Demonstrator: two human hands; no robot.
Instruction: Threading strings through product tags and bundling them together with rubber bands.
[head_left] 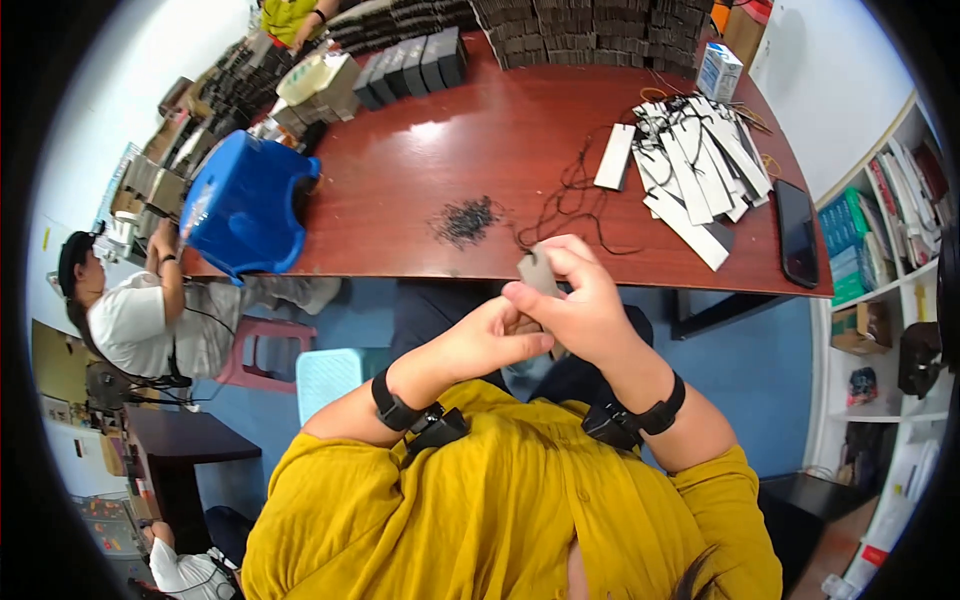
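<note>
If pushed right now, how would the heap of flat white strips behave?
The heap of flat white strips would probably slide apart, since pieces overlap loosely. Each looks fairly stiff, its edges straight. The thin black cords tangled among them might drag neighbours along.

Left grip [482, 338] curled, right grip [588, 302] pinching, both close together.
</note>
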